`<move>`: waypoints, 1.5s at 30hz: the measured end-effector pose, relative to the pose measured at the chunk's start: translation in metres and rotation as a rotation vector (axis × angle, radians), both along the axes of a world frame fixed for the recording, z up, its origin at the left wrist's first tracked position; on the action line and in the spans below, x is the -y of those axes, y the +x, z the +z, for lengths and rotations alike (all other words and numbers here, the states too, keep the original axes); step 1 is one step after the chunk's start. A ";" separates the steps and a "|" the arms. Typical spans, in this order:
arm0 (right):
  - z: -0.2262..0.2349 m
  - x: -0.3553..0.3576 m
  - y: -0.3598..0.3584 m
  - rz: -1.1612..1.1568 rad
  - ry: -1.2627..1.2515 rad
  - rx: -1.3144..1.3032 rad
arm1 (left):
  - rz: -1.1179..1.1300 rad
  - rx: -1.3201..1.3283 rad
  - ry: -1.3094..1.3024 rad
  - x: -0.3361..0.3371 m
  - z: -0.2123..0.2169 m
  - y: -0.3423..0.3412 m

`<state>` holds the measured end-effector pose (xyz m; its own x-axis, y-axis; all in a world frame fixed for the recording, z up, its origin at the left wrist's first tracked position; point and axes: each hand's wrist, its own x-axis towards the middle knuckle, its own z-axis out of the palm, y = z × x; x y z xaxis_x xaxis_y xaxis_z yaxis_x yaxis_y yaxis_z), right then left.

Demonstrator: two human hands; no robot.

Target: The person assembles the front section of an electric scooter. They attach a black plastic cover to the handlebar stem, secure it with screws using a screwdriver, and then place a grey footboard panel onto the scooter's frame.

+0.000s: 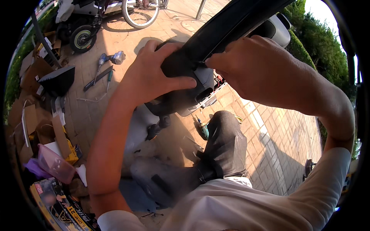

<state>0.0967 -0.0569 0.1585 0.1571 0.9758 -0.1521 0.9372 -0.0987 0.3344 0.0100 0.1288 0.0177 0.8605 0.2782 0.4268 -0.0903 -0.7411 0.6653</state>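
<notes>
Two hands (152,75) (248,71), one bicycle (144,5), one pink bin (56,164).

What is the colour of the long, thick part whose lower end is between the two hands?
The long part is black; it shows best in the head view.

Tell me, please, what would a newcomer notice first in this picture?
The eye would probably fall first on the left hand, spread over a dark grey part at upper centre, and the right hand, curled beside a long black column. Next might come the translucent pink tub at lower left and the blue drill on the paving, upper left.
</notes>
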 end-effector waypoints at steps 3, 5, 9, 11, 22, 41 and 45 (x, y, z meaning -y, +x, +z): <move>0.002 -0.004 0.001 0.049 -0.074 0.066 | -0.006 0.000 -0.027 0.000 0.000 0.000; 0.006 -0.008 0.006 0.114 -0.071 0.025 | 0.021 0.008 -0.005 0.000 0.000 0.001; 0.006 -0.014 0.013 0.086 -0.060 -0.030 | 0.034 0.015 -0.011 0.002 0.000 0.002; 0.007 -0.017 0.016 -0.012 -0.097 -0.098 | 0.039 -0.009 -0.026 0.002 0.001 0.002; 0.000 -0.001 0.001 0.078 0.051 0.036 | 0.006 0.025 -0.026 -0.004 -0.002 0.007; -0.004 -0.017 0.021 0.054 0.001 -0.112 | 0.050 0.012 -0.008 0.001 0.000 0.006; -0.008 -0.017 0.023 0.072 0.025 -0.121 | 0.041 0.039 0.007 -0.001 -0.001 0.006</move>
<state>0.1197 -0.0394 0.1502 0.0689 0.9876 -0.1409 0.9754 -0.0371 0.2171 0.0161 0.1301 0.0167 0.8312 0.3095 0.4619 -0.0857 -0.7496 0.6563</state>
